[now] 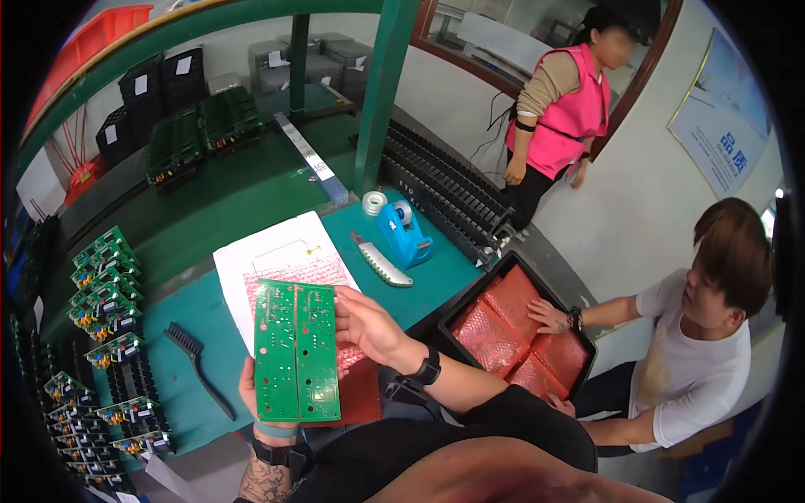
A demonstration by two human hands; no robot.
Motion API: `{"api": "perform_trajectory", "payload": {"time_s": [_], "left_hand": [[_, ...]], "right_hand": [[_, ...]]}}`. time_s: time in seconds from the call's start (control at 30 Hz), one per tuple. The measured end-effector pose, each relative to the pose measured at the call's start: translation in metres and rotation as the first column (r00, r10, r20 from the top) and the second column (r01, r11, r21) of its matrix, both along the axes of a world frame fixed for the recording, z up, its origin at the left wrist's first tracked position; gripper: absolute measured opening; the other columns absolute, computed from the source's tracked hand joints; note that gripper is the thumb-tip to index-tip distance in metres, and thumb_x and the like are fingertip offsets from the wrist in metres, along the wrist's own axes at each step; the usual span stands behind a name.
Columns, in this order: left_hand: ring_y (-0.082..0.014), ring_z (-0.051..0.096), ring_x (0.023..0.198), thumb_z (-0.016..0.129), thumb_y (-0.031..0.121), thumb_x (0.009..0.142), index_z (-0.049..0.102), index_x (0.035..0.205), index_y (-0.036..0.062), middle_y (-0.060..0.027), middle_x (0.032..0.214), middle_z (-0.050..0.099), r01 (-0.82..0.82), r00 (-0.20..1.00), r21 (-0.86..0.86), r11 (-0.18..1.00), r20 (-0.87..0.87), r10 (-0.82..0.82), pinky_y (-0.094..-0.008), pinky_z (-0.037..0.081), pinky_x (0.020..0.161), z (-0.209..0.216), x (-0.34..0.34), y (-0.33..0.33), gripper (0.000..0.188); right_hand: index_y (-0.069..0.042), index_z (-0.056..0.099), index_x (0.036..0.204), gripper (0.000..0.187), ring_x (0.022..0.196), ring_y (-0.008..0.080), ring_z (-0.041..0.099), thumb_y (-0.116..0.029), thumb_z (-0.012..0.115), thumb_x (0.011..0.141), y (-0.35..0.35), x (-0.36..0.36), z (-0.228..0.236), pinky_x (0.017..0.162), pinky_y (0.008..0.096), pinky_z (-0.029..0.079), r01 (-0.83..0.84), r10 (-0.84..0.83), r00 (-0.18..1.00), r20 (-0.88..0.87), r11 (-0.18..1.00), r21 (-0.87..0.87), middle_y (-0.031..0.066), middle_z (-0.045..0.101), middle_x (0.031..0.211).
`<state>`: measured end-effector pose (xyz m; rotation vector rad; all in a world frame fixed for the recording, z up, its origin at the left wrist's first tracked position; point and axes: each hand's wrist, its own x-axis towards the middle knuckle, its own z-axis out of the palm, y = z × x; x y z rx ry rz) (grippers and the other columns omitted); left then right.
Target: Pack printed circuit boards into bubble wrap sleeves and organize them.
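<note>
A: Found the board where?

B: Found the green circuit board point(295, 352) in front of the torso, tilted up over the near side of the teal mat point(184, 310).

A: Checked the fingers?

B: Checked both hands. Saw the left hand point(248, 387) gripping the board's left edge, fingertips mostly hidden; could not tell their exact spread. Saw the right hand point(371, 327) at the right edge, fingers loosely extended; could not confirm contact.

A: Noted what on the bench?

B: Noted a white sheet point(237, 258) behind the board, with a utility knife point(383, 261), a blue tape dispenser point(404, 235) and a tape roll point(374, 202) beyond the right hand. Logged a black brush point(199, 369) to the left.

A: Observed anything farther right?

B: Observed a black tray point(592, 352) of red bubble-wrap bags point(503, 323), with a co-worker's hand point(549, 317) on top.
</note>
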<state>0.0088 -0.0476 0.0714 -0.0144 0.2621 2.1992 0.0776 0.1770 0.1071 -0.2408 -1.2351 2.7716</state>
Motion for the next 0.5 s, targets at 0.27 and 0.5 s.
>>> {"api": "perform_trajectory", "payload": {"time_s": [0.27,0.5], "left_hand": [[-0.0453,0.045,0.143,0.045,0.048,0.102,0.040,0.159,0.0056,-0.0205,0.161,0.043,0.039,0.997,0.132,0.990,-0.077,-0.029,-0.0680,0.032,0.119,0.001,0.012,-0.015,0.072],[-0.0451,0.044,0.143,0.044,0.064,0.102,0.037,0.161,0.0064,-0.0235,0.161,0.042,0.102,0.992,0.161,0.982,0.058,-0.112,-0.0668,0.031,0.119,0.034,0.019,-0.010,0.083]], "right_hand": [[-0.005,0.051,0.146,0.040,0.109,0.0217,0.069,-0.026,0.047,0.112,-0.016,0.009,-0.009,0.088,0.0365,0.059,0.032,-0.047,0.990,0.134,0.993,0.116,0.0113,0.066,0.129],[0.004,0.041,0.154,0.055,0.120,0.0218,0.065,-0.009,0.056,0.103,-0.032,0.027,0.037,0.098,0.0339,0.054,0.201,-0.188,0.976,-0.113,0.973,0.113,0.0179,0.062,0.140]]}}
